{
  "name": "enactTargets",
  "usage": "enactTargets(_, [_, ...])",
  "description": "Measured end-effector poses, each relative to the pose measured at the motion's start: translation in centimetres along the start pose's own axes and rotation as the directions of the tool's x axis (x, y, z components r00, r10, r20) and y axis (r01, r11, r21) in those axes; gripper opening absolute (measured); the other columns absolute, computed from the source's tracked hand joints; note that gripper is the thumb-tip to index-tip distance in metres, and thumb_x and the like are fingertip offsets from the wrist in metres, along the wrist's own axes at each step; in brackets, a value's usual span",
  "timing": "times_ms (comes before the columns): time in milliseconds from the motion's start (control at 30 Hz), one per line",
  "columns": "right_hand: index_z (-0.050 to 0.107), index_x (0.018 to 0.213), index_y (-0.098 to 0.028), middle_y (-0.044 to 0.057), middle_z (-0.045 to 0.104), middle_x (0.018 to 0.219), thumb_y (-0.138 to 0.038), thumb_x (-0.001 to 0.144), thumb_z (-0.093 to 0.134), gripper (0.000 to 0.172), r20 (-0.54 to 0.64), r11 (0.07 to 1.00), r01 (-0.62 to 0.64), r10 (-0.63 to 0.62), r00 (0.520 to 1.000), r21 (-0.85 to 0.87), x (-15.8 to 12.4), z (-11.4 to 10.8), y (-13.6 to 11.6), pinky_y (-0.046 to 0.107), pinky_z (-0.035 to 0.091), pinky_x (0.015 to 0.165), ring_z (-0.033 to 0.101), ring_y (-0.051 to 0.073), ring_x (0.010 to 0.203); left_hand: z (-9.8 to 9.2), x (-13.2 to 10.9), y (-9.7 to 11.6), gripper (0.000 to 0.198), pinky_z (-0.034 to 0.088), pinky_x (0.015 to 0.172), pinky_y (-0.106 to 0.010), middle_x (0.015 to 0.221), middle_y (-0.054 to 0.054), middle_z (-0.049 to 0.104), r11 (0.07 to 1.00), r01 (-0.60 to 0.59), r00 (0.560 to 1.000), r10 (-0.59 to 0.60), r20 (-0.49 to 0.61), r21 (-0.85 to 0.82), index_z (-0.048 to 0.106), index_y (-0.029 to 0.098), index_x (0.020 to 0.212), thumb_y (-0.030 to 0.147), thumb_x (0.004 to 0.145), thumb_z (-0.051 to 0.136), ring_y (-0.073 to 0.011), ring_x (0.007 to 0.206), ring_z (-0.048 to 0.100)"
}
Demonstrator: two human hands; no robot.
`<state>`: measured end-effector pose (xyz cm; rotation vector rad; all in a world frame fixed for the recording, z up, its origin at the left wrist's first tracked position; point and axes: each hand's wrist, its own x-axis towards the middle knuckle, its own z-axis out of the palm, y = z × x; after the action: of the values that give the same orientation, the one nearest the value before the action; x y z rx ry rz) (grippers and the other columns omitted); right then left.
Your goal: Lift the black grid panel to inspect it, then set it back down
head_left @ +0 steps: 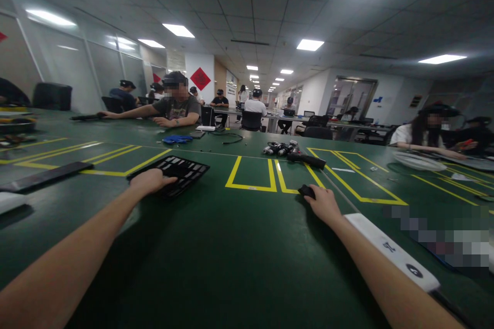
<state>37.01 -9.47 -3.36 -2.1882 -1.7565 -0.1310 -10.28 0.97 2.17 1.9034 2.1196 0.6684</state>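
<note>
Currently, left hand (148, 181) pinches the black slotted tray (185, 168) by its near-left side, over the green table (247, 252); right hand (324, 203) pinches a small black object (305, 190). Best: tray level, grip light.

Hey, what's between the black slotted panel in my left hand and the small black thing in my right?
In the head view, yellow tape outlines on the green tabletop lie between the slotted panel and the small black thing.
</note>
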Motion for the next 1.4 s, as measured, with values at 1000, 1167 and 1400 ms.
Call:
enactTargets(1000, [0.053,0.116,-0.026,0.004,0.059,0.116,-0.034,0.081,0.048,0.036,-0.117,0.45,0.409,-0.547,0.829,0.793,-5.7,1.9,-8.4,0.042,0.039,0.097,0.052,0.021,0.109,10.6,-13.6,13.6,0.06,0.039,0.067,-0.029,0.082,-0.001,0.047,0.734,-0.458,0.732,0.631,0.256,-0.501,0.042,0.016,0.113,0.047,0.066,0.062,-0.0157,0.075,0.046])
enactTargets(1167, [0.047,0.121,-0.024,0.005,0.05,0.127,-0.037,0.081,0.05,0.043,-0.166,0.462,0.436,-0.515,0.841,0.772,-5.7,2.0,-8.4,0.044,0.027,0.105,0.038,0.023,0.123,8.8,-12.1,14.1,0.032,0.037,0.057,-0.023,0.073,0.001,0.046,0.739,-0.024,0.81,0.409,0.42,-0.674,0.05,0.013,0.101,0.029,0.073,0.054,-0.0104,0.064,0.044])
enactTargets(1400, [0.047,0.121,-0.022,0.008,0.046,0.131,-0.041,0.077,0.055,0.05,-0.199,0.465,0.467,-0.514,0.834,0.752,-5.5,2.3,-7.8,0.045,0.022,0.107,0.032,0.027,0.126,7.5,-11.0,13.5,0.008,0.038,0.05,-0.02,0.069,-0.001,0.051,0.558,0.318,0.807,0.265,0.528,-0.767,0.048,0.011,0.08,0.009,0.072,0.049,-0.0062,0.053,0.045])
